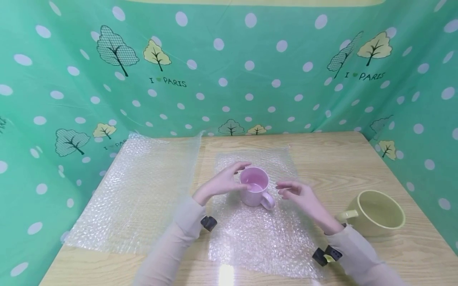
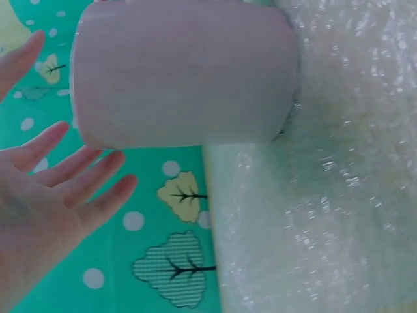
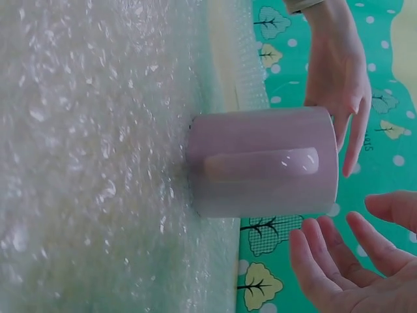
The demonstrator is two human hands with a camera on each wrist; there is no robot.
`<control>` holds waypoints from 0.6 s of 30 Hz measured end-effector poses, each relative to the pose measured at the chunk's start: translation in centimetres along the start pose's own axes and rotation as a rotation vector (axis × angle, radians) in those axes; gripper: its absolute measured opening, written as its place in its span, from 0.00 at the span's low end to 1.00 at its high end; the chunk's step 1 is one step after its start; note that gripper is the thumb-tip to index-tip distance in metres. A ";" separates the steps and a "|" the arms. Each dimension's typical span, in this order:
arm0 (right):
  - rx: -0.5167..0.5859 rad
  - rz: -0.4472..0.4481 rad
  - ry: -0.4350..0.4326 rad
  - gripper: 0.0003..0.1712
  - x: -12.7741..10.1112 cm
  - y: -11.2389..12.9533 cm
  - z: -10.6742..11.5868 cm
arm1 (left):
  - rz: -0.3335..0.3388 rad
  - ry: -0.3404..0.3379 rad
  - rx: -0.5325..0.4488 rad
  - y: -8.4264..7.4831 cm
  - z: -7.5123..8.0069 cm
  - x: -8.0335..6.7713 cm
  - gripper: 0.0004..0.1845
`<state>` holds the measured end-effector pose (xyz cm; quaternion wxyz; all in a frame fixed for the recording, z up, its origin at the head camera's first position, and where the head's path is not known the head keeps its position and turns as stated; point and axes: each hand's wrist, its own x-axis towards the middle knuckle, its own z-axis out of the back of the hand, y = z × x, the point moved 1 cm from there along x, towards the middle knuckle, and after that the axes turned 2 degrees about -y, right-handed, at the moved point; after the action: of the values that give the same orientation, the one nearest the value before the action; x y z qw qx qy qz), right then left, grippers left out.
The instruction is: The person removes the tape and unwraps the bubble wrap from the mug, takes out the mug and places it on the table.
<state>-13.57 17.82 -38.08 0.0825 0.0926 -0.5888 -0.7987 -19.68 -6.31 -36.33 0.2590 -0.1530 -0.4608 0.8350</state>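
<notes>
Head camera is looking down from above the pink mug (image 1: 255, 191); both wrist cameras are viewing it close, from opposite sides.

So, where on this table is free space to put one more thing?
Bare wood lies behind the pink mug, along the table's back edge, and between the right hand and the yellow cup. The left side is covered by the bubble wrap sheet.

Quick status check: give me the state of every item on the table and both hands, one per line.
pink mug: upright on the bubble wrap, handle toward the person, not gripped.
bubble wrap sheet: flat under the mug.
second bubble wrap sheet: flat at left, bare.
yellow-green cup: upright at right, untouched.
left hand: open beside the mug.
right hand: open, near the mug's handle.
</notes>
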 end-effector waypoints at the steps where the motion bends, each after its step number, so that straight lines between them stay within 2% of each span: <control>1: 0.005 0.000 -0.002 0.21 -0.1 -0.1 -0.1 | 0.004 0.003 -0.007 0.2 -0.1 0.1 0.40; 7: -0.005 0.001 -0.006 0.21 -0.2 -0.4 -0.7 | 0.010 0.019 -0.065 1.3 -0.5 0.4 0.44; 12: -0.010 -0.044 0.007 0.22 -0.4 -0.7 -1.2 | 0.000 0.041 -0.132 2.0 -0.7 0.5 0.47; 16: 0.002 -0.088 0.014 0.25 -0.5 -0.9 -1.6 | 0.008 0.058 -0.176 2.0 -0.8 0.5 0.49; 18: -0.003 -0.100 0.014 0.26 -0.5 -1.0 -1.7 | 0.002 0.068 -0.202 1.5 -0.7 0.2 0.48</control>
<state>-12.73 16.65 -39.53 0.0466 0.1275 -0.5816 -0.8020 -19.95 -6.32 -37.97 0.2571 -0.2070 -0.5334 0.7788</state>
